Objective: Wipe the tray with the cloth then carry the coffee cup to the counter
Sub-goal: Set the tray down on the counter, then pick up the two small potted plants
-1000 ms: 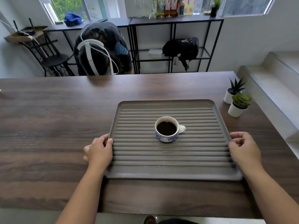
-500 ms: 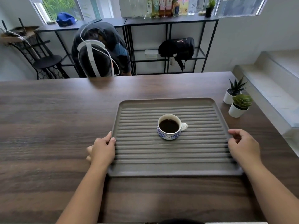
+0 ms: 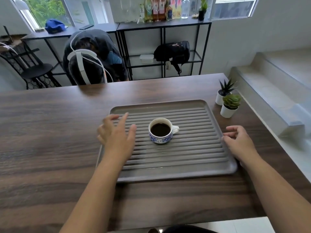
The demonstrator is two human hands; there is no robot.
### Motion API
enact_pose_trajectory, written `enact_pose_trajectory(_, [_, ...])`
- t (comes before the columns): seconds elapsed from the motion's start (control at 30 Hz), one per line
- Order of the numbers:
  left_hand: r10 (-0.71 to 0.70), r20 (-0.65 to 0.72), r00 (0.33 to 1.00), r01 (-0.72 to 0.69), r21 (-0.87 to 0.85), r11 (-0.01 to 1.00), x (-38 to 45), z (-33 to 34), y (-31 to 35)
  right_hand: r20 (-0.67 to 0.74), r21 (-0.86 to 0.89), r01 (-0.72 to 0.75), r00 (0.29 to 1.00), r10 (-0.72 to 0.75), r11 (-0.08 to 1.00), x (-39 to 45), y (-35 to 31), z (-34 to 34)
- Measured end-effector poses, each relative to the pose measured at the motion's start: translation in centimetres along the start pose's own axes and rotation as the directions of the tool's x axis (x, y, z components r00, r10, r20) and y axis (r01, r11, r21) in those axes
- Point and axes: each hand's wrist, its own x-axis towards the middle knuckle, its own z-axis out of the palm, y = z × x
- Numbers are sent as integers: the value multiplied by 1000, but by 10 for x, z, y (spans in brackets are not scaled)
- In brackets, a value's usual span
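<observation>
A grey ribbed tray (image 3: 193,158) lies flat on the dark wooden table (image 3: 42,140). In its middle stands a white cup with blue flowers (image 3: 161,131), full of black coffee, handle pointing right. My left hand (image 3: 116,133) hovers over the tray's left part with fingers spread, a short way left of the cup and holding nothing. My right hand (image 3: 239,142) rests at the tray's right rim, fingers loosely curled, with nothing in it. No cloth is in view.
Two small potted plants (image 3: 227,100) stand at the table's right edge beyond the tray. A person (image 3: 92,61) sits bent over at the far side. Black shelves (image 3: 161,47) with bottles and a bag line the back wall. Pale steps rise at right.
My left hand has let go of the tray's left rim and lifted up and forward over the tray, fingers spreading. My right hand has loosened at the right rim.
</observation>
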Motion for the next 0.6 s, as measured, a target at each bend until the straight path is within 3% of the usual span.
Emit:
enact_pose_trajectory(0.13, [363,15,932,-363,21,931,-9,11,86,-7,111,-60,998,61,992,12,3,-8])
enact_pose_trajectory(0.23, [497,113,860,-492,-70,868,-9,35,144,-74,155,-51,995,63,987,30,1,-11])
enact_pose_trajectory(0.33, [496,184,849,-450,-241,860,-1,67,190,-151,124,14,988,5,992,50,-8,-8])
enact_pose_trajectory(0.6, [312,453,835,-197,-284,939,57,134,242,-111,45,79,991,-74,996,95,-17,-15])
